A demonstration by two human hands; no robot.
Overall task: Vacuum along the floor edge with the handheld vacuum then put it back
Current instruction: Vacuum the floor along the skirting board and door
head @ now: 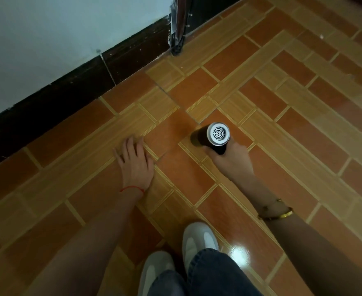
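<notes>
Currently right hand (229,161) has its fingers curled round the handheld vacuum (213,136), vented end up toward the camera, long axis running down to the tiled floor (282,124), nozzle hidden. Left hand (135,163) flat, fingers loosely spread, on tile. Dark skirting (68,90) lies ahead-left of the fingers, well apart, open floor between.

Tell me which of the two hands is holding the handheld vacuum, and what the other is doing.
The right hand, with the gold bracelet, grips the handheld vacuum. The left hand, with the red string at its wrist, lies flat on the tiled floor.
</notes>
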